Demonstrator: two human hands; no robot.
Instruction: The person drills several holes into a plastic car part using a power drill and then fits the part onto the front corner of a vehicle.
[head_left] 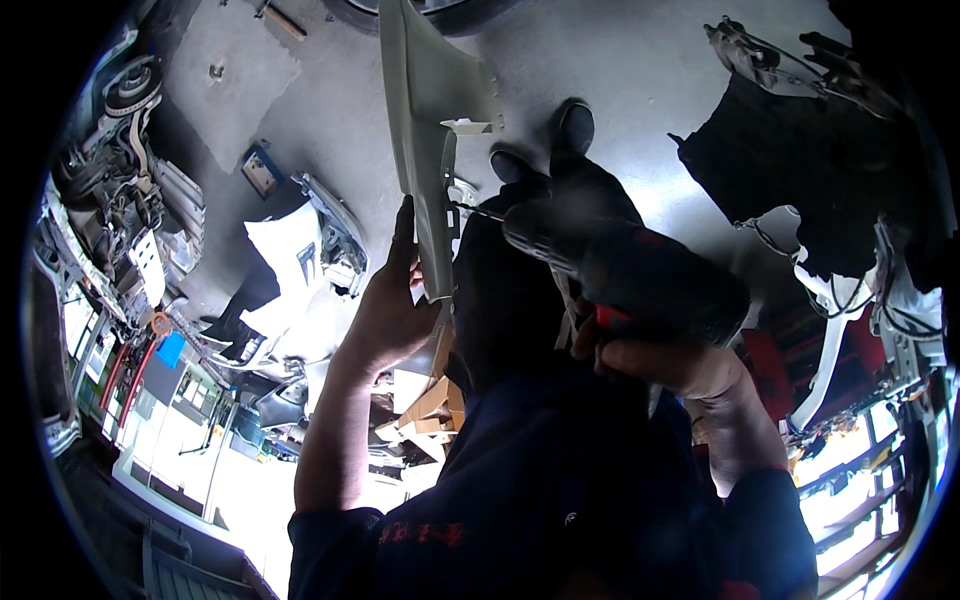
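Note:
A grey-green car fender [415, 130] stands upright in front of me, its long narrow lower end toward me. My left hand [388, 312] is closed around that end, with fingers stretched up along its outer side. In my right hand [675, 365] is a dark power drill [650, 275] with a red patch near the grip. Its thin drill bit [480, 211] points left, and the tip is at the fender's inner flange with small cut-outs. Whether the tip has gone into the metal, I cannot tell.
A tyre [440, 18] is at the top edge beyond the fender. White car parts [285, 270] and torn cardboard [435, 405] lie to the left. Stripped car parts [140, 200] line the far left. On the right are a black sheet [790, 170] and cables. My shoes [574, 128] are on the floor below.

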